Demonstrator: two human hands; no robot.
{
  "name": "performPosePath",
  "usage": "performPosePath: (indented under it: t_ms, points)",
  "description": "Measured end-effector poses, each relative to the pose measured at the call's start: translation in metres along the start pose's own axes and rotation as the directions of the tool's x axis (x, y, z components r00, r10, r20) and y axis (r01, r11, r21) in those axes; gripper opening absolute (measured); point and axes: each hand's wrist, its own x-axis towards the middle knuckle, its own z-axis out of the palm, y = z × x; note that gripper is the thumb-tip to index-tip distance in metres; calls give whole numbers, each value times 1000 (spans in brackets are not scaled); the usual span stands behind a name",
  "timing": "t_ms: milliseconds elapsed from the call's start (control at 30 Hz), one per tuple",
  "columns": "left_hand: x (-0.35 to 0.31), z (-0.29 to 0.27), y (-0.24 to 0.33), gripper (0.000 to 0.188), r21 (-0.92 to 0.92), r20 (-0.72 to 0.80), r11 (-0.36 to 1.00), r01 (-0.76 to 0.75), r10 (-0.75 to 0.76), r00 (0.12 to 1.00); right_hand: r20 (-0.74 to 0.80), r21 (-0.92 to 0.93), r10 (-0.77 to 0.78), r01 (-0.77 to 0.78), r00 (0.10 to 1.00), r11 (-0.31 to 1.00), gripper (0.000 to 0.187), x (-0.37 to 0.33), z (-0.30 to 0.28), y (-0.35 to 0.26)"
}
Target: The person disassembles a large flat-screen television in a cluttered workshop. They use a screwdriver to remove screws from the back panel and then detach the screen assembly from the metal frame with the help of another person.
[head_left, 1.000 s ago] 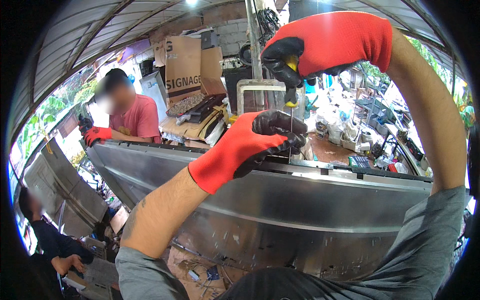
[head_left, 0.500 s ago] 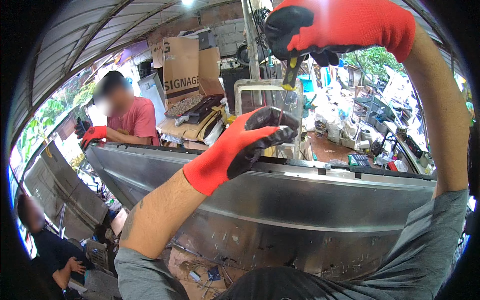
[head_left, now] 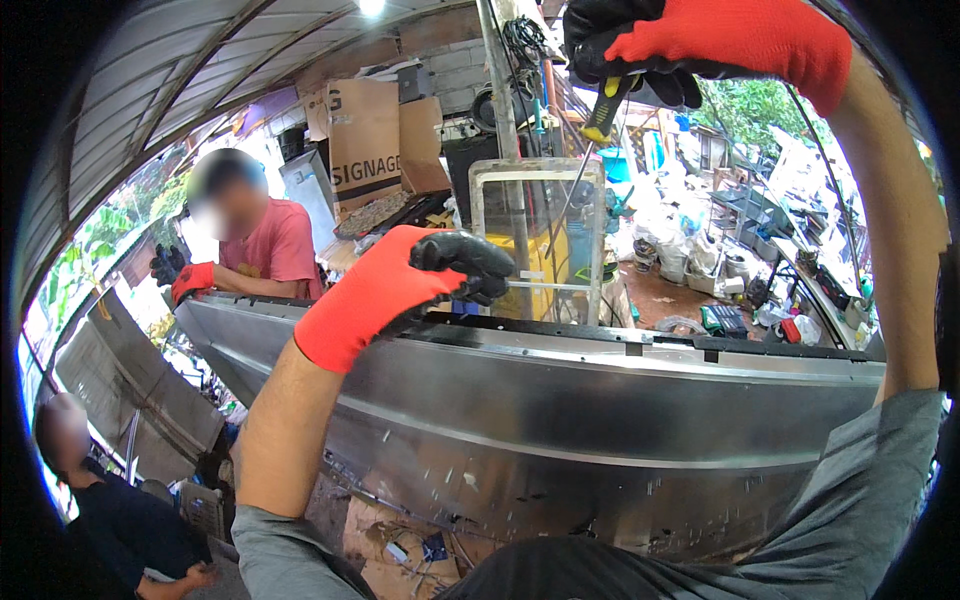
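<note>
My right hand [head_left: 680, 45], in a red glove with black palm and fingers, is raised at the upper right. It is closed around the black and yellow handle of a screwdriver [head_left: 606, 112], whose thin shaft points down and to the left. Lower and farther left, my left hand [head_left: 420, 285] wears a matching glove, its fingers pinched together. A thin pale strip [head_left: 545, 286] shows just right of those fingertips; whether they hold it I cannot tell. Below my left hand stands a long grey metal panel [head_left: 600, 400] with a dark strip along its top edge.
At the panel's far left end, a person in a pink shirt [head_left: 270, 245] rests a red-gloved hand on it. Another person in dark clothes [head_left: 140, 530] is at the lower left. Behind the panel stand a pale frame [head_left: 482, 171] and a cardboard box [head_left: 365, 130]. Clutter lies beyond.
My left hand has moved left and slightly down, away from the screwdriver tip. My right hand has shifted a little right with the screwdriver, which is now tilted more. The lower-left person has shifted.
</note>
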Motion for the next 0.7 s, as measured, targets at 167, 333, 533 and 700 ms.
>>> performPosePath:
  t_ms: [167, 333, 533, 700]
  points:
    - [-10, -13, -14, 30, -309, 35, 950, -38, 52, 998, 9, 9, 3, -3, 1000, 1000, 37, 14, 22, -29]
    - [-7, -5, -13, 30, -326, -38, 942, -83, 75, 996, 22, -157, 89, -85, 996, 984, 29, 25, 39, -69]
    - [0, -11, -20, 34, -85, 37, 994, -74, 77, 996, -53, -63, 106, -109, 993, 992, 44, 40, 51, -69]
    - [4, -3, -17, 36, -382, 156, 920, -87, 157, 975, -9, -38, 108, -108, 994, 993, 35, 44, 51, -77]
